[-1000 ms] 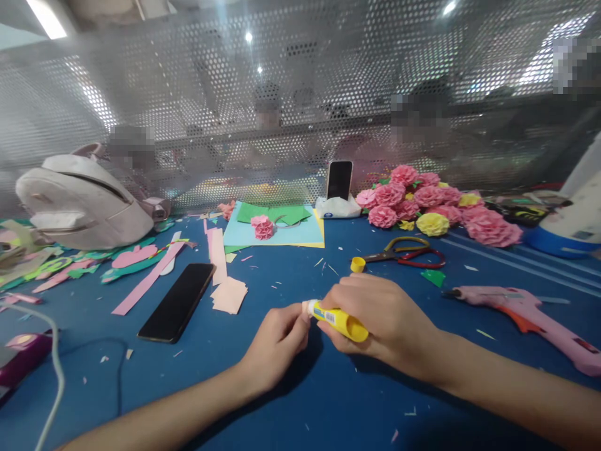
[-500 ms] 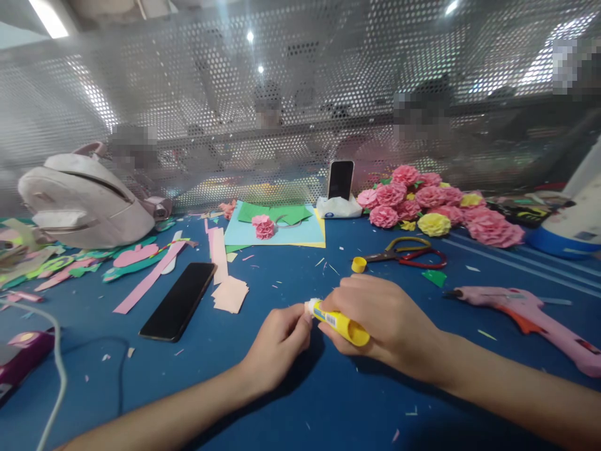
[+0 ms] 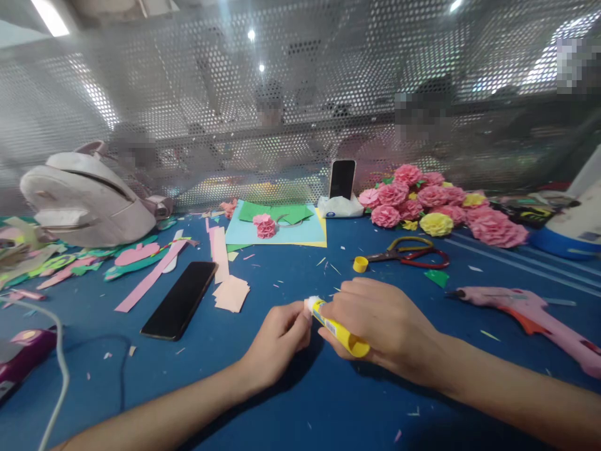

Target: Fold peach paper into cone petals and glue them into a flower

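Observation:
My right hand is wrapped round a yellow glue stick, whose white tip points left. My left hand is closed in a pinch right at that tip; what it pinches is too small to make out. Both hands hover just above the blue table near its front. The glue stick's yellow cap lies on the table just beyond my right hand.
A black phone and peach paper pieces lie left of my hands. Scissors and a pink glue gun lie to the right. Paper flowers, coloured sheets, a propped phone and a bag stand behind.
The glue stick's rear end has dipped slightly lower in my right hand. Both hands stay in nearly the same place.

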`<state>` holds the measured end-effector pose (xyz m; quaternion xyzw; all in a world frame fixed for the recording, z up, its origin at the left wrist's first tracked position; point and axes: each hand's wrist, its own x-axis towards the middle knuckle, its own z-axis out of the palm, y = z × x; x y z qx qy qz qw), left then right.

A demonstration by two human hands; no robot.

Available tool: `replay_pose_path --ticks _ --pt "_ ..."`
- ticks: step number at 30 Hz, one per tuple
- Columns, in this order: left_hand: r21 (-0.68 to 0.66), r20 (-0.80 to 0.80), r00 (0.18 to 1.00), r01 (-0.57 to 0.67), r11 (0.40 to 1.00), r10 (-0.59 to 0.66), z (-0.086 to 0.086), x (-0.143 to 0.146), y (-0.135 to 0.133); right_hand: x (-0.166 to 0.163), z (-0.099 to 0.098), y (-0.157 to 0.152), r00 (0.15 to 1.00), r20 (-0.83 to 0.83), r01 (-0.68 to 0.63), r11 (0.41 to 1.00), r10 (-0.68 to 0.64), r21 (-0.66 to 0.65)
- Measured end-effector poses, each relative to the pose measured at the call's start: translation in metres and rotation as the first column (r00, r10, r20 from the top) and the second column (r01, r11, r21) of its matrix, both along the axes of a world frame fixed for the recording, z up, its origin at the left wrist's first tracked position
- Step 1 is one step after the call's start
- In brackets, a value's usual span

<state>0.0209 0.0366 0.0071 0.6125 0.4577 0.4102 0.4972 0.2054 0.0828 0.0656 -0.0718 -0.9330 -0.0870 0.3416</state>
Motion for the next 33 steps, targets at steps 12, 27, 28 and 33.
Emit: replay_pose_path --ticks 12,27,28,33 --pt "0.063 0.171 0.985 -0.016 0.998 0.005 0.000 0.001 0.000 0.010 0.012 0.008 0.997 -0.037 0.074 0.995 -0.071 0.074" --pt "0.214 0.123 0.992 -0.034 0.976 0.008 0.001 0.001 -0.002 0.008 0.014 -0.002 0.995 -0.093 0.051 0.994 -0.042 0.099" --pt "0.210 0.118 0.993 -0.030 0.977 0.005 0.001 0.001 -0.003 0.008 0.014 -0.002 0.995 -0.089 0.051 0.993 -0.041 0.108" --pt "0.180 0.108 0.994 -0.022 0.983 0.002 0.000 0.000 -0.003 0.008 0.010 -0.003 0.997 -0.077 0.028 0.989 -0.017 0.146"
